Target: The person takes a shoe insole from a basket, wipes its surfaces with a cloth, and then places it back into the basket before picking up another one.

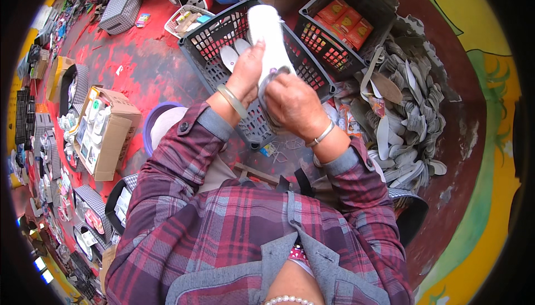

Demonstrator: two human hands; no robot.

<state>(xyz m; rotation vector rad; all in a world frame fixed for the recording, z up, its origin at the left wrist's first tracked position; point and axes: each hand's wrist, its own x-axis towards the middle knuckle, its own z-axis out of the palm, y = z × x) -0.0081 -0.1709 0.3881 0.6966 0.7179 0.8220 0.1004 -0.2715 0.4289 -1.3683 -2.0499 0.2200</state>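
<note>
Over a dark plastic crate [209, 40] I hold up a white insole [266, 32], its rounded end pointing away from me. My left hand [248, 71] grips its left edge, with the thumb lying along the top. At the near end, where a small purple mark shows, my right hand [295, 99] is closed on it. A grey curved edge shows beside the right fingers; whether it is the underside of this insole or another piece I cannot tell. Pale insoles [229, 57] lie inside the crate, left of my left hand.
A second dark crate [329, 40] with orange-red boxes [345, 22] stands at the far right. Beside it spreads a large heap of grey insoles [412, 115]. To the left are an open cardboard box [120, 138], a purple-rimmed basin [149, 129] and a small white basket [175, 22].
</note>
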